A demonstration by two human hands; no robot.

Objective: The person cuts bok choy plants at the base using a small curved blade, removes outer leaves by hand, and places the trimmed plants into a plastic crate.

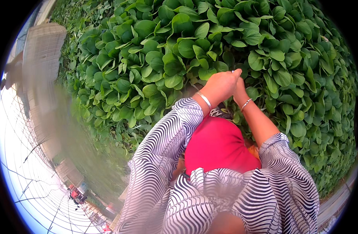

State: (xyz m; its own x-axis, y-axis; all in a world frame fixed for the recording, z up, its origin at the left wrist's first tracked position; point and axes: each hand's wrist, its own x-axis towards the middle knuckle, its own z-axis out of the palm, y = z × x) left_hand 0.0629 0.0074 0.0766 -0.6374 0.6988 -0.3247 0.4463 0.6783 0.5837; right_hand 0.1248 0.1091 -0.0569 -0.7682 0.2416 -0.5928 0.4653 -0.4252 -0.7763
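Note:
My left hand [224, 84], with a silver bangle at its wrist, is at the middle of the view among leafy green plants [179, 58]. My right hand [240, 89], with a thin bracelet, meets it at the fingertips. The left hand's back faces me and covers part of the right hand. Whatever lies between the fingers is hidden. Broad-leaved greens stand densely in front of both hands and to either side. Red cloth [217, 146] covers my lap below the wrists, between two patterned sleeves.
At the left rim stand blurred, pale stacked crates [44, 46]. A strip of grass [94, 163] runs beside the greens. Farther off at the lower left is a red machine [75, 194] under a netted or ribbed cover. A pale edging [337, 210] lies at the lower right.

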